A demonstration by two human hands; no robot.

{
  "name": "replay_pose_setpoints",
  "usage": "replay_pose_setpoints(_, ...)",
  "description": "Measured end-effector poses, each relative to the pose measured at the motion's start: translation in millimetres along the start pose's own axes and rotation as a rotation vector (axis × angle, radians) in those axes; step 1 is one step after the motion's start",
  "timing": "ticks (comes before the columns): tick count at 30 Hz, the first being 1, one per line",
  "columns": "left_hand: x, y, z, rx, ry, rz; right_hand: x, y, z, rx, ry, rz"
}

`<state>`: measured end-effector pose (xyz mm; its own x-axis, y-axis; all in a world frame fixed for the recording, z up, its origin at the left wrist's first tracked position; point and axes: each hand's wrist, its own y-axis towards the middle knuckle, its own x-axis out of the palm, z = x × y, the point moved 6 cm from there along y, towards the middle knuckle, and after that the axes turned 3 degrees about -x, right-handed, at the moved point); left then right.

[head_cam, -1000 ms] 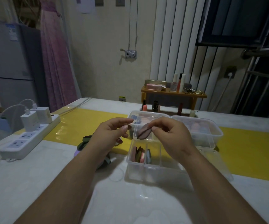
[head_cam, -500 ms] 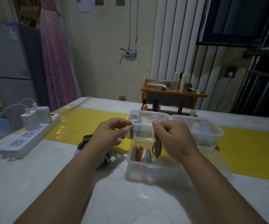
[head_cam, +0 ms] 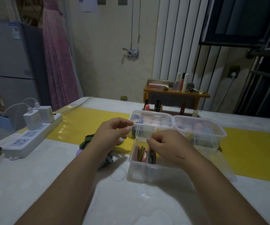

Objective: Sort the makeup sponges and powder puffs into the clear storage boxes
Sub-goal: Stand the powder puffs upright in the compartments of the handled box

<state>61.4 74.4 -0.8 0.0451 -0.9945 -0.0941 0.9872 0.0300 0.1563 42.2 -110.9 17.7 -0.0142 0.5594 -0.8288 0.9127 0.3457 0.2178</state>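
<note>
Over front box (head_cam: 137, 171): right hand (head_cam: 168, 148), fingers curled down at the top edge of a brown puff (head_cam: 152, 157); the hold is hidden and cannot be told. Puff is stood on edge inside the box, just beside the filed row (head_cam: 138, 154). Left hand (head_cam: 113, 135): hovering left of box, fingers loosely curled, nothing held. Advice: puff is best kept upright, pressed to row, then released.

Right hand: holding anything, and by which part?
The right hand seems to pinch the brown puff by its top edge, upright in the near clear box. Left hand holds nothing.
</note>
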Motion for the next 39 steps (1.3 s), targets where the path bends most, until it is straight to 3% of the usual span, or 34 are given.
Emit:
replay_pose_setpoints(8,-1.6,-0.4,1.0,0.020,0.085,0.076,0.5,-1.5,-0.5,0.029,-0.066,-0.078)
replay_pose_setpoints(13,-13.9,6.6,-5.8,0.029,0.193,0.246,1.4,0.6,2.7,0.089,-0.107,-0.093)
replay_pose_setpoints(21,-29.4,4.5,-1.3,0.051,0.725,0.443,-1.6,-0.1,5.2,0.088,-0.091,-0.037)
replay_pose_setpoints(26,-20.7,9.6,-3.0,0.043,1.112,0.310,-4.4,0.8,6.8,0.081,-0.051,-0.021)
replay_pose_setpoints(34,-10.5,17.5,-19.3,-0.044,1.411,0.103,-5.3,2.7,8.7,0.090,-0.019,-0.021)
replay_pose_setpoints(39,-10.0,22.3,-28.5,-0.073,1.435,0.065,-5.8,4.7,10.7,0.083,0.022,-0.008)
